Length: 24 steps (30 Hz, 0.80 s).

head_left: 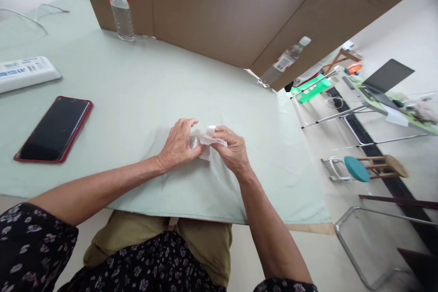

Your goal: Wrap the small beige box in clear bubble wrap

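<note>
Between my hands, low over the pale green cloth, is a crumpled piece of translucent plastic wrap (pixel 204 155). It looks like bubble wrap, though blur leaves that uncertain. My left hand (pixel 179 142) grips its left side, thumb in front and fingers curled behind. On the right, my right hand (pixel 232 146) pinches the wrap's upper edge between thumb and fingers. A small white piece (pixel 212 128) shows at those right fingertips; I cannot make out whether it is part of the wrap. Anything inside the wrap is hidden.
A black phone with a red case (pixel 54 128) and a white box-shaped item (pixel 29 73) lie left on the cloth-covered table (pixel 137 86). Water bottles stand at the left (pixel 119 9) and right (pixel 284 61) against a cardboard panel (pixel 212 13). Stools (pixel 357 169) are beyond the right edge.
</note>
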{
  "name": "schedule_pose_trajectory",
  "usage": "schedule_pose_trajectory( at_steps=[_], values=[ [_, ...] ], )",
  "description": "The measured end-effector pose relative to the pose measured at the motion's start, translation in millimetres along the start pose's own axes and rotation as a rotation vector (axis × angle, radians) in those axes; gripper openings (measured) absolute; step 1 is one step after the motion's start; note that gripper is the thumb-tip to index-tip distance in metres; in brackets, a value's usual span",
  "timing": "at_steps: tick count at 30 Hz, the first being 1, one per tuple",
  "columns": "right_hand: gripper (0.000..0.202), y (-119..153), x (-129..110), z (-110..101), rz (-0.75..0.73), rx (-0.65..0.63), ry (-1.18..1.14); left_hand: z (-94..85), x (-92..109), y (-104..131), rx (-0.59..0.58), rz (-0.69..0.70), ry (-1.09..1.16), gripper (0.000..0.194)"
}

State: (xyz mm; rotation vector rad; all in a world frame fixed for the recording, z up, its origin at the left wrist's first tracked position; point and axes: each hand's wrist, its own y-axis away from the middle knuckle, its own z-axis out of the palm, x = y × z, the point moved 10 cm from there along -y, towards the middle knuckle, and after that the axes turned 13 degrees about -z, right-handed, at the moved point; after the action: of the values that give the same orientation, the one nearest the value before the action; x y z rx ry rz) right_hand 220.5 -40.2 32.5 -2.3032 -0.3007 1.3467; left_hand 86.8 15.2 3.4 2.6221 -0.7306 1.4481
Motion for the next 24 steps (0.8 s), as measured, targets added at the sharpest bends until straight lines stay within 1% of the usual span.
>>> schedule_pose_trajectory(
  at_steps=[1,2,6,8,10,11,13,14,16,18,20,22,24],
  values=[
    [0.011,6.6,-3.6,3.0,-0.015,-0.029,0.047,2.2,0.2,0.0,-0.034,0.012,0.018,0.06],
    [0.014,12.6,-7.2,5.9,-0.036,-0.058,0.099,5.2,0.6,0.0,-0.077,0.023,0.029,0.059],
    [0.021,30.2,-21.9,14.6,-0.16,-0.131,0.312,16.3,1.5,-1.1,-0.261,0.049,0.043,0.03],
    [0.021,36.6,-27.8,18.8,-0.238,-0.15,0.398,15.8,3.7,-2.2,-0.313,0.088,0.059,0.024],
    [0.026,42.8,-33.4,24.6,-0.331,-0.17,0.467,13.2,8.1,-1.5,-0.355,0.174,0.084,0.027],
    [0.028,45.4,-35.8,26.9,-0.376,-0.172,0.492,12.4,10.1,0.0,-0.38,0.228,0.092,0.031],
    [0.03,48.1,-38.8,28.5,-0.444,-0.16,0.517,14.2,10.8,4.8,-0.441,0.327,0.078,0.046],
    [0.031,47.2,-38.5,27.5,-0.455,-0.15,0.512,16.1,9.2,7.0,-0.463,0.361,0.058,0.054],
    [0.028,39.6,-31.0,22.6,-0.406,-0.137,0.468,19.4,4.6,8.4,-0.477,0.392,0.021,0.067],
    [0.023,26.5,-14.1,15.3,-0.266,-0.129,0.376,20.1,1.4,5.9,-0.461,0.374,0.015,0.071],
    [0.023,14.5,9.0,9.9,-0.075,-0.115,0.221,18.1,0.5,1.1,-0.443,0.31,0.03,0.064],
    [0.026,8.4,30.8,10.1,0.101,-0.083,0.018,14.9,1.1,-3.8,-0.442,0.219,0.047,0.05],
    [0.031,8.4,46.5,14.0,0.225,-0.039,-0.161,12.3,0.0,-7.3,-0.467,0.104,0.068,0.038]
  ],
)
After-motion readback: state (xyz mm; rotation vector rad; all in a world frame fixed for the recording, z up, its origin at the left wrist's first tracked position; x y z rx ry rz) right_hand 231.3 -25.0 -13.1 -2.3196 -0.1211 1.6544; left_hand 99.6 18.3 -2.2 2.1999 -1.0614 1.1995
